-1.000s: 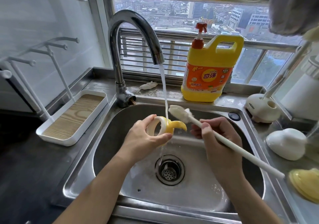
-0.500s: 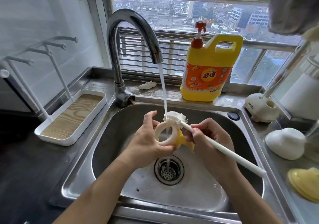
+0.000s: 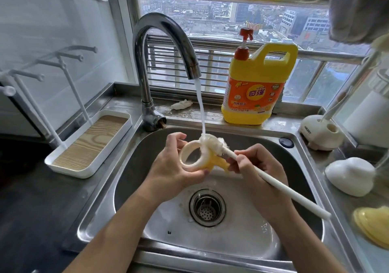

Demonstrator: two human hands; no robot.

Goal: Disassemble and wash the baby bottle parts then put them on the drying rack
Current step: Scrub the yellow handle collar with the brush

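Note:
My left hand (image 3: 168, 167) grips a cream bottle collar ring with yellow handles (image 3: 196, 159) over the sink (image 3: 305, 180), under the running water from the tap (image 3: 164, 47). My right hand (image 3: 259, 171) holds a long white bottle brush (image 3: 271, 180) by its stem. The brush's foamy head presses on the ring's upper right edge, where the stream lands. The white drying rack (image 3: 88, 142), with upright pegs and a wood-look tray, stands on the counter at the left.
A yellow dish soap jug (image 3: 254, 91) stands behind the sink. On the right counter lie a white domed bottle cap (image 3: 349, 176), a yellow part (image 3: 372, 226), a cream brush stand (image 3: 320, 131) and a white bottle (image 3: 370, 115). The sink drain (image 3: 207, 207) is below my hands.
My right hand brought the brush head down from above the ring onto its rim. My left hand turned the ring so its opening faces me and lowered it slightly.

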